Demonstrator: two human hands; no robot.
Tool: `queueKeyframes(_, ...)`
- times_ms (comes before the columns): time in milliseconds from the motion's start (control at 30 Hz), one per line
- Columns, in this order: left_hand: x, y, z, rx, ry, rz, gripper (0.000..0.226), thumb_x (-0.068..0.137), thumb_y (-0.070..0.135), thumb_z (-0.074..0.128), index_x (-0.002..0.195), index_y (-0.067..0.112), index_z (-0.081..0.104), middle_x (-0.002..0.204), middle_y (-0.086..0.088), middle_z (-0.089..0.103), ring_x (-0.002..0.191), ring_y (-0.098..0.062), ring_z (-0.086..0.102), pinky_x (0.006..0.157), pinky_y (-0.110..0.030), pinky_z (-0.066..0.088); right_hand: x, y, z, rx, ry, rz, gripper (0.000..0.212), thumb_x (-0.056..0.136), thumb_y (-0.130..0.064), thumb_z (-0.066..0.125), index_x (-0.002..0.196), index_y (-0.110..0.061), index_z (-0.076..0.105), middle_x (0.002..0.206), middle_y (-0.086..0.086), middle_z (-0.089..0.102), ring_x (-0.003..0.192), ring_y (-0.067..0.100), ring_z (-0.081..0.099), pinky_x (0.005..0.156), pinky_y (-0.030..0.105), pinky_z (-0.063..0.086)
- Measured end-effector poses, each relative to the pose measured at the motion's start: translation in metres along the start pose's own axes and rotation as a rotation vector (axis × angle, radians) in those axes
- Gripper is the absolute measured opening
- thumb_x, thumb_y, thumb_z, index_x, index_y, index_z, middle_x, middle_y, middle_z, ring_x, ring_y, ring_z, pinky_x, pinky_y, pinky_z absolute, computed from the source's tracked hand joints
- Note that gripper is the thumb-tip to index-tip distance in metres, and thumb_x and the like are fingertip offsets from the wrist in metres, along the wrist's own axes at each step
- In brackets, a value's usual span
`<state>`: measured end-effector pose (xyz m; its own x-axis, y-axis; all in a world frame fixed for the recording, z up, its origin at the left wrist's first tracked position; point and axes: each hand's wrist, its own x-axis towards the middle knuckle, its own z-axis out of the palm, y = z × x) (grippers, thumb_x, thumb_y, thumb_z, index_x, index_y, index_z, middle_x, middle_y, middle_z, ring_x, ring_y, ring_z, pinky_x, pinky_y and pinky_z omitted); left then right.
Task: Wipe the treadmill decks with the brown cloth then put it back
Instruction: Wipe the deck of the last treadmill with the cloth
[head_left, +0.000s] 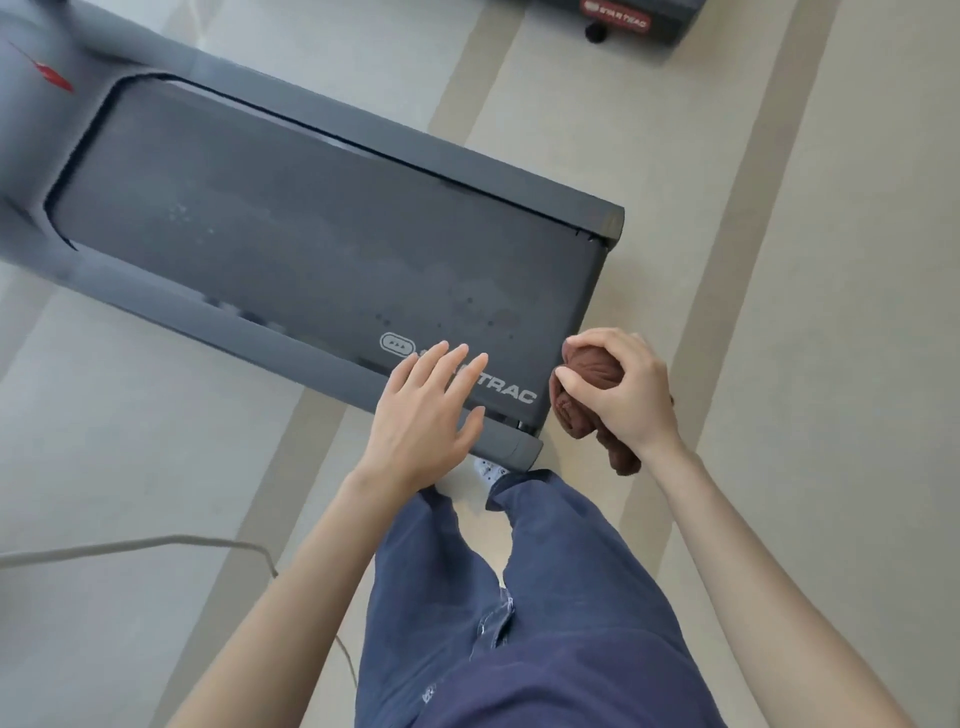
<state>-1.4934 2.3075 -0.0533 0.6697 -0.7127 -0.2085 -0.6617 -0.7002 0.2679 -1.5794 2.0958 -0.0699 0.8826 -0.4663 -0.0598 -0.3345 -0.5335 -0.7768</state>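
Note:
A dark grey treadmill deck (311, 223) runs diagonally from upper left to centre, its belt printed with a white logo near the rear end. My left hand (423, 415) hovers flat with fingers apart over the rear corner of the belt and the near side rail, holding nothing. My right hand (621, 387) is just past the deck's rear end, above the floor, closed on a bunched brown cloth (582, 400) that hangs below the palm. Faint dusty marks show on the belt.
A second treadmill's rear end (618, 18) with a red label is at the top edge. A grey cable (156, 545) lies on the pale striped floor at lower left. My legs in blue trousers (519, 597) stand right behind the deck's rear corner.

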Motion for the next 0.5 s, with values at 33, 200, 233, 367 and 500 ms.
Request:
queueKeyframes(33, 0.002, -0.008, 0.000, -0.002, -0.003, 0.025, 0.051, 0.090, 0.033, 0.051, 0.138, 0.018, 0.045, 0.141, -0.005, 0.047, 0.135, -0.025, 0.036, 0.111, -0.040, 0.024, -0.002, -0.002, 0.006, 0.002, 0.032, 0.019, 0.027, 0.073, -0.035, 0.071, 0.097, -0.024, 0.068, 0.097, -0.018, 0.063, 0.096, 0.008, 0.051, 0.084, 0.004, 0.032)
queueKeyframes(200, 0.015, -0.056, -0.001, 0.000, -0.031, 0.148, 0.049, 0.090, 0.030, 0.050, 0.136, 0.015, 0.047, 0.139, -0.006, 0.049, 0.134, -0.026, 0.039, 0.110, -0.040, 0.026, -0.008, -0.008, 0.040, 0.009, 0.199, 0.131, 0.034, 0.072, -0.041, 0.069, 0.102, -0.028, 0.066, 0.094, -0.029, 0.056, 0.097, 0.008, 0.051, 0.087, 0.008, 0.034)
queueKeyframes(233, 0.020, -0.066, 0.002, -0.001, -0.031, 0.160, 0.049, 0.089, 0.031, 0.048, 0.135, 0.015, 0.049, 0.138, -0.006, 0.050, 0.133, -0.026, 0.040, 0.109, -0.040, 0.027, -0.007, -0.006, 0.048, 0.011, 0.219, 0.153, 0.033, 0.071, -0.040, 0.070, 0.102, -0.028, 0.066, 0.093, -0.031, 0.055, 0.097, 0.008, 0.051, 0.087, 0.009, 0.034)
queueKeyframes(367, 0.049, -0.107, 0.039, -0.015, -0.046, 0.170, 0.047, 0.090, 0.029, 0.049, 0.134, 0.014, 0.050, 0.137, -0.007, 0.051, 0.133, -0.027, 0.040, 0.108, -0.041, 0.030, 0.004, 0.022, 0.090, -0.019, 0.263, 0.189, 0.033, 0.072, -0.036, 0.073, 0.102, -0.023, 0.067, 0.099, -0.020, 0.060, 0.098, 0.012, 0.052, 0.090, 0.021, 0.040)
queueKeyframes(500, 0.091, -0.125, 0.114, -0.050, -0.072, 0.127, 0.048, 0.090, 0.025, 0.055, 0.136, 0.012, 0.047, 0.140, -0.008, 0.049, 0.135, -0.027, 0.037, 0.109, -0.040, 0.026, 0.031, 0.077, 0.143, -0.018, 0.264, 0.211, 0.032, 0.073, -0.038, 0.071, 0.099, -0.021, 0.068, 0.101, -0.013, 0.065, 0.096, 0.013, 0.053, 0.088, 0.019, 0.040)
